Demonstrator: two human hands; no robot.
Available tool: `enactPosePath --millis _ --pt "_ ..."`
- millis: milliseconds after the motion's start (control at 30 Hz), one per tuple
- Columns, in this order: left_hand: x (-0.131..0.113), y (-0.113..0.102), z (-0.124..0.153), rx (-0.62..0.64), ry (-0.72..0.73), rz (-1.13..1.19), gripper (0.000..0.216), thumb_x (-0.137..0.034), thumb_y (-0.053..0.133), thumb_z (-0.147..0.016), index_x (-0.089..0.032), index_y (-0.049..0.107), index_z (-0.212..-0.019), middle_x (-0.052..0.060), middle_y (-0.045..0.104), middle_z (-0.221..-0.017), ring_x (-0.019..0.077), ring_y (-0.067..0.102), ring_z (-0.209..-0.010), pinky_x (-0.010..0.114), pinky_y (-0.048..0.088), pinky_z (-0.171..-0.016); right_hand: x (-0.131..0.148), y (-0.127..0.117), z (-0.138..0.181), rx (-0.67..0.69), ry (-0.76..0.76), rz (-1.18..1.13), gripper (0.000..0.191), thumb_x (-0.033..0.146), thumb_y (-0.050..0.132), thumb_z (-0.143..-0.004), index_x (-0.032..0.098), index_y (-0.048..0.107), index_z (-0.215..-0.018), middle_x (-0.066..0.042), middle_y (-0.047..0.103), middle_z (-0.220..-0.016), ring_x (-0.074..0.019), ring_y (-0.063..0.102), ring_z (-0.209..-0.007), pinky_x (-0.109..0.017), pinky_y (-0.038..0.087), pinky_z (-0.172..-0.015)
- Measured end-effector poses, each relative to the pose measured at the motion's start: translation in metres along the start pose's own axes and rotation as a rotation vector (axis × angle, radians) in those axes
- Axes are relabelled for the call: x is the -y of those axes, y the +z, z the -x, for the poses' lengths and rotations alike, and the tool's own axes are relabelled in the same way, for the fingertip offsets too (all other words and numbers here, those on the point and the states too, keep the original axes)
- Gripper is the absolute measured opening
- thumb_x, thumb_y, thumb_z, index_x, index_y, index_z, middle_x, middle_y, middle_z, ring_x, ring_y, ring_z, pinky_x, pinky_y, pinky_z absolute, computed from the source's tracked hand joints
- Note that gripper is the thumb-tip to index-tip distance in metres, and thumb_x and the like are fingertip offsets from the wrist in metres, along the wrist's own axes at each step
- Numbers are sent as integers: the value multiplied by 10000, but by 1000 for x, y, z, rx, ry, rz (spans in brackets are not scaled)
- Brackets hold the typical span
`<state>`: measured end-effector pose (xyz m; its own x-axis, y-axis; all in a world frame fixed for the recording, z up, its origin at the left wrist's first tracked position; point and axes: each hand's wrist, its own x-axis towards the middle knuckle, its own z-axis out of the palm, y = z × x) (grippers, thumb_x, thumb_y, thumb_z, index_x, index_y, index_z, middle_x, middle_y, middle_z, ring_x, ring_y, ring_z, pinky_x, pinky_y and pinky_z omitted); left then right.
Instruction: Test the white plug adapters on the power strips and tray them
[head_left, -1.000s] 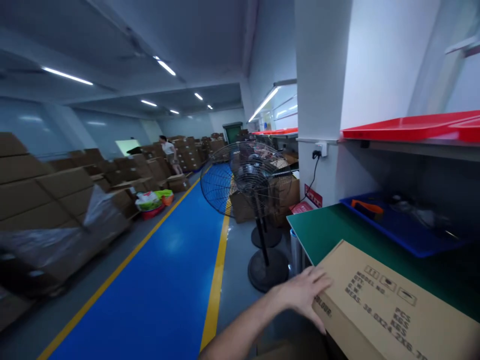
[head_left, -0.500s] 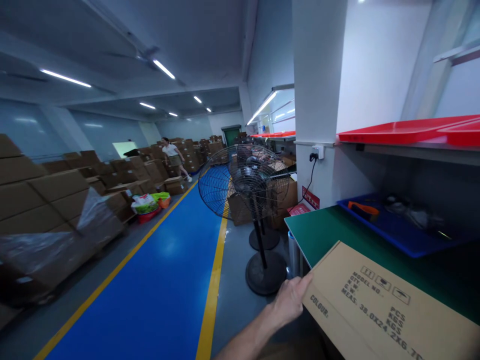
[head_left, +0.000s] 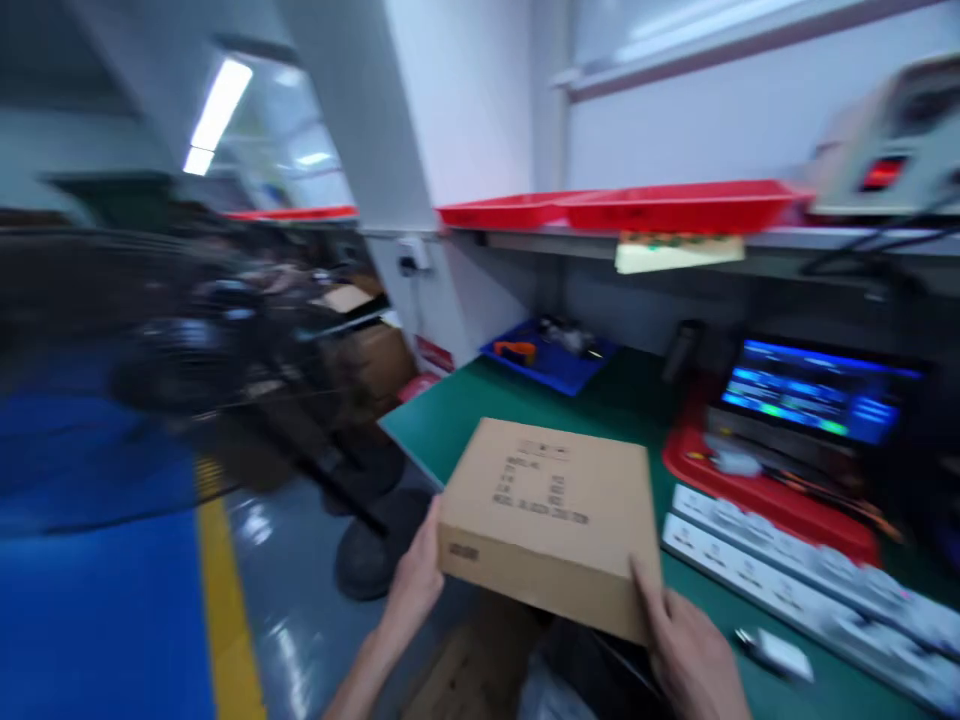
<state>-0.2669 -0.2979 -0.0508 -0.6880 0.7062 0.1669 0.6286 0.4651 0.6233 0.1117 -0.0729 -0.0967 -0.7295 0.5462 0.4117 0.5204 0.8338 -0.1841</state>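
Note:
A flat cardboard carton with black printing on its top is held in front of me, just above the edge of the green bench. My left hand grips the carton's left side from below. My right hand holds its lower right corner, fingers over the edge. The carton's underside and the far sides are hidden from me.
On the bench are a blue tray, a lit screen, a red tray and white power strips. Red trays line the shelf above. A blurred standing fan stands left, over the blue floor lane.
My view has swung right along the bench. The carton has turned and now shows whole, and my right hand has come into view on its corner.

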Motion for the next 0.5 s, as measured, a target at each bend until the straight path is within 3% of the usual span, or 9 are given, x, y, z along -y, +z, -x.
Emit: enactPosePath --millis 67,133,200,267,367,500 --pt "8 4 -2 32 -35 -35 1052 -143 566 -856 -175 52 -1773 207 241 -1825 339 353 -1661 510 369 -1334 -1 -6 -4 71 34 96 1142 36 526 -852 302 -84 -1779 -54 648 -890 -270 666 -784 -374 551 -731" --pt "11 -6 -6 144 1 -51 1145 -273 672 -863 -198 -20 -1772 197 202 -1837 363 369 -1650 506 415 -1302 -3 -15 -11 187 80 85 1130 47 555 -836 277 -7 -1789 -88 668 -976 -286 660 -862 -385 529 -782" --pt "11 -26 -13 284 61 -42 1175 -414 737 -867 -245 15 -1778 161 287 -1820 362 436 -1614 493 460 -1266 -5 -27 -17 293 99 -15 1123 121 634 -819 260 91 -1791 -122 679 -1072 -304 662 -920 -399 518 -816" --pt "9 -44 -25 357 69 -59 1062 -489 733 -874 -283 195 -1766 122 504 -1715 361 604 -1483 470 560 -1163 -10 -35 -21 357 97 -107 1079 192 685 -840 273 171 -1784 -121 686 -1104 -296 668 -917 -388 512 -814" --pt "7 -54 -46 258 58 -208 801 -519 680 -887 -324 499 -1642 54 773 -1410 354 778 -1208 415 658 -946 -16 -36 -26 363 107 -81 914 142 611 -933 301 268 -1765 -96 699 -1068 -263 672 -884 -352 495 -792" --pt "9 -43 -51 95 220 -383 636 -530 595 -970 -337 587 -1576 26 797 -1348 325 778 -1194 358 640 -874 -18 -24 -28 335 106 14 847 39 483 -967 310 316 -1751 -82 699 -1005 -243 660 -851 -338 486 -785"
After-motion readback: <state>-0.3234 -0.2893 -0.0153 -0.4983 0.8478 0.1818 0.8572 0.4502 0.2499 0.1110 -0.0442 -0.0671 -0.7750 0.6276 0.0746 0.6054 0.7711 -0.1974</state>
